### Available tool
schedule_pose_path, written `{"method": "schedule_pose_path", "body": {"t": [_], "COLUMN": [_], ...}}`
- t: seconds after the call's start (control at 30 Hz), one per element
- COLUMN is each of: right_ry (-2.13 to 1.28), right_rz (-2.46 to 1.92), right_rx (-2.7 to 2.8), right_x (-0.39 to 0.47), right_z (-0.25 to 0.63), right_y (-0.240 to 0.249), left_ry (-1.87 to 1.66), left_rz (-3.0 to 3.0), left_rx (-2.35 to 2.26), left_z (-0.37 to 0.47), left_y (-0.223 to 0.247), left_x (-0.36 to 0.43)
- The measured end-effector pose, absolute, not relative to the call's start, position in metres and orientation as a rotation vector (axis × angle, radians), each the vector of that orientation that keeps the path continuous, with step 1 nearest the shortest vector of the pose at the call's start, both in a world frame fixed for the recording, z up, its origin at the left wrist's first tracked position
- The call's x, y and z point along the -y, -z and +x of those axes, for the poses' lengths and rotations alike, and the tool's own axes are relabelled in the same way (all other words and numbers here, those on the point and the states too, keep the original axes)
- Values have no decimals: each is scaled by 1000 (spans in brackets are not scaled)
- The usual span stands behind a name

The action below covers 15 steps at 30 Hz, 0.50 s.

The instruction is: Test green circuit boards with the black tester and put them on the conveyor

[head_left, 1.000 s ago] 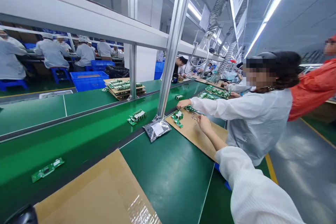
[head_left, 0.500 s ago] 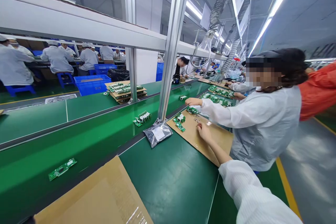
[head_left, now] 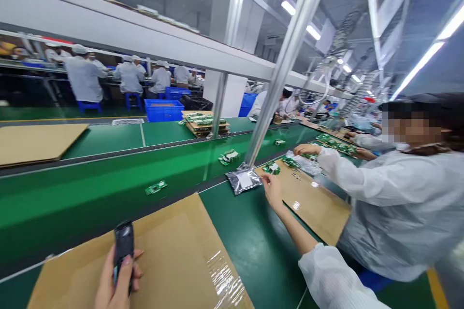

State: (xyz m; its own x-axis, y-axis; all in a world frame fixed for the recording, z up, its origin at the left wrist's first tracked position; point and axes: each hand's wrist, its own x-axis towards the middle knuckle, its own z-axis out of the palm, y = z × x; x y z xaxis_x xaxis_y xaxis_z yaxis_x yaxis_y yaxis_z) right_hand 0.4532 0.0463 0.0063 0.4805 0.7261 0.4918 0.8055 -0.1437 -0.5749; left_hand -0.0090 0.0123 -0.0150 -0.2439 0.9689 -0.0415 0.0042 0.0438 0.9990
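My left hand [head_left: 121, 275] is wrapped round a black handheld tool [head_left: 123, 246], above the near cardboard sheet [head_left: 174, 246]. My right hand [head_left: 271, 188] reaches out to the right of a silvery bag with a white label [head_left: 243, 181], its fingertips close together by the bag's edge. What those fingers hold, if anything, is too small to make out. Just beyond them, a cluster of green boards [head_left: 271, 168] sits at the corner of another cardboard sheet [head_left: 315, 198]. A single green board [head_left: 156, 187] lies on the green belt [head_left: 90, 183].
A metal post [head_left: 286, 63] rises behind the bag. At the right, a person in a white coat [head_left: 406, 203] reaches over boards. More boards [head_left: 229, 156] lie on the belt; cardboard [head_left: 39, 142] lies across it. Blue bins [head_left: 164, 110] stand farther back.
The view has swung left. My left hand has come into view with the black tool. My right hand has moved from over the far cardboard towards the silvery bag.
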Motion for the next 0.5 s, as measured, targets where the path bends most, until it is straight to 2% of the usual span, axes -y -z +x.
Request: {"method": "schedule_pose_path", "body": {"t": [0.27,0.5], "right_ry": [-398,-718], "right_rz": [-1453,-1433], "right_rx": [1798,1630], "right_x": [-142,-200], "right_z": [221,172], "right_y": [1,-6], "left_ry": [-1354,-1319], "left_rz": [915,885], "left_rx": [-1259,-1234], "left_z": [-9,-10], "left_y": [6,4], "left_x": [-6,-6]}}
